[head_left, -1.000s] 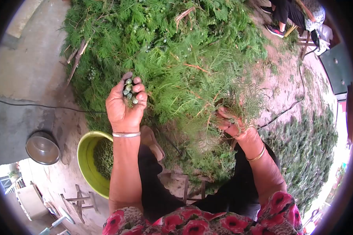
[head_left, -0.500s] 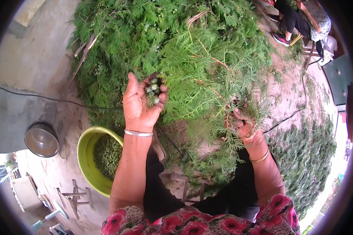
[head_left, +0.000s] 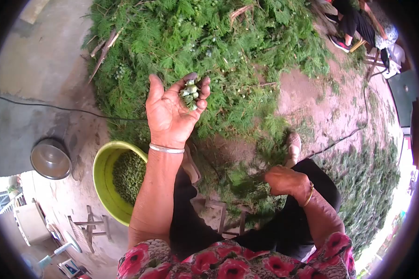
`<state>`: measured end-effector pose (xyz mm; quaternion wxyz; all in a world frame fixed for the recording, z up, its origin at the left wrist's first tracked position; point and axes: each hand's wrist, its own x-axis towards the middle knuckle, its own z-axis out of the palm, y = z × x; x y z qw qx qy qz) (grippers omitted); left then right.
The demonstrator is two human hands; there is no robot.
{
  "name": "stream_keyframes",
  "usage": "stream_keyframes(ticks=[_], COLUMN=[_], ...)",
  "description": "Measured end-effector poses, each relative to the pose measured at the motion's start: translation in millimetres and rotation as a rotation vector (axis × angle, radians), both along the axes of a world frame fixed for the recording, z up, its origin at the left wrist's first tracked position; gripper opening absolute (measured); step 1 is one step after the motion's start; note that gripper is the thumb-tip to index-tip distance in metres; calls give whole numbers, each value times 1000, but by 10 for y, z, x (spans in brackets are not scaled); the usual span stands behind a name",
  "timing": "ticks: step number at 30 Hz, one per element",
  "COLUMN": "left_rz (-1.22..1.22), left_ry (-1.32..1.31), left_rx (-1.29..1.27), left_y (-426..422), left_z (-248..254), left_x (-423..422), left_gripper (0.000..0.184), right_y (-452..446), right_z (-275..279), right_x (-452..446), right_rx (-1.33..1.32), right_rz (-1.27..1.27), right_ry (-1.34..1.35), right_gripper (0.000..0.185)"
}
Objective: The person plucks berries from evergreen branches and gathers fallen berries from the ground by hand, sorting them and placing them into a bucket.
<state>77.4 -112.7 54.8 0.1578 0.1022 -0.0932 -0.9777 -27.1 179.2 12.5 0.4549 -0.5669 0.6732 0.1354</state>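
Note:
My left hand, palm up with curled fingers, cradles several pale green cones above the near edge of the heap of green branches. Near my right knee is my right hand, its fingers folded in; a blurred green sprig lies or hangs just left of it, and whether the fingers touch it is unclear. Left of my left forearm stands a yellow-green bucket with many small green cones inside.
A metal bowl sits on the floor at left, near a black cable and a wooden stool. Loose greenery covers the ground at right. Another person's legs show at upper right beside a green box.
The large branch has left my right hand, which has moved down toward my knee and closed. My left hand has shifted right and up with its cones. My right shoe has come into view.

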Motion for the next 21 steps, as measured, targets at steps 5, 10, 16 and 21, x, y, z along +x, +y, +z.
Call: stream_keyframes(ticks=[5, 10, 16, 21], left_rz=[-130, -209, -238, -220], left_ry=[-161, -361, -431, -486], left_rx=[-113, -176, -233, -200], left_y=[311, 775, 960, 1025], left_z=[-79, -106, -173, -242], left_x=[-135, -340, -378, -344], left_gripper=[76, 73, 53, 50], right_y=[-482, -671, -626, -645], right_z=[366, 384, 263, 242], right_x=[90, -55, -100, -38], right_rx=[-1070, -1322, -1253, -1262], right_rz=[-534, -479, -690, -720], right_ry=[-110, 54, -98, -25], right_gripper=[48, 40, 16, 9])
